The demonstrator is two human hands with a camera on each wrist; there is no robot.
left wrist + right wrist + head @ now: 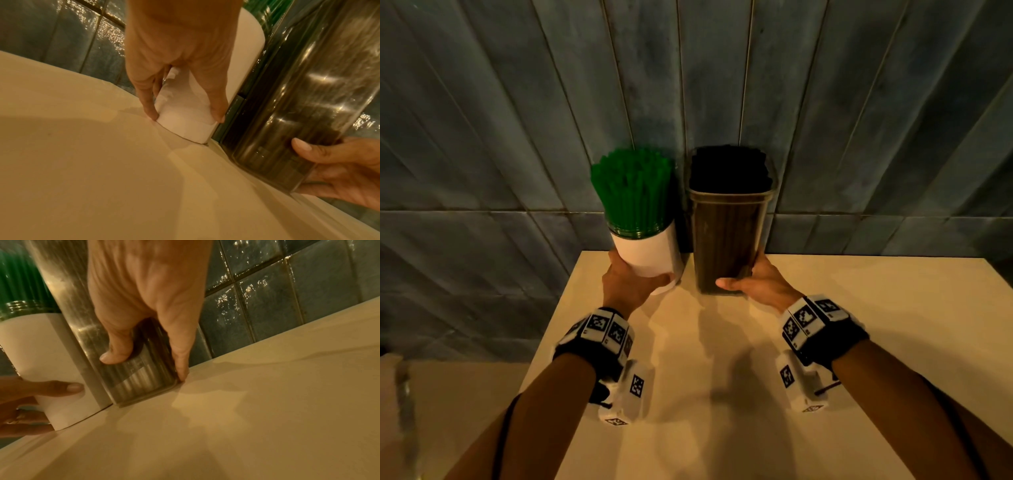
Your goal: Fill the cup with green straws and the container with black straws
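Note:
A white cup [650, 255] packed with green straws [631, 192] stands at the table's far edge by the wall. My left hand [631, 282] grips its base, thumb in front and fingers round the left side; the left wrist view shows the same cup [185, 126] and left hand [180, 65]. Right beside it stands a clear rectangular container [726, 240] full of black straws [729, 168]. My right hand [753, 282] grips its lower right corner, thumb across the front. The right wrist view shows this right hand [144, 313] on the container [141, 378].
The cream table [722, 377] stretches toward me with bare surface in front of both vessels. A blue-grey tiled wall [722, 85] rises directly behind them. Cup and container stand almost touching.

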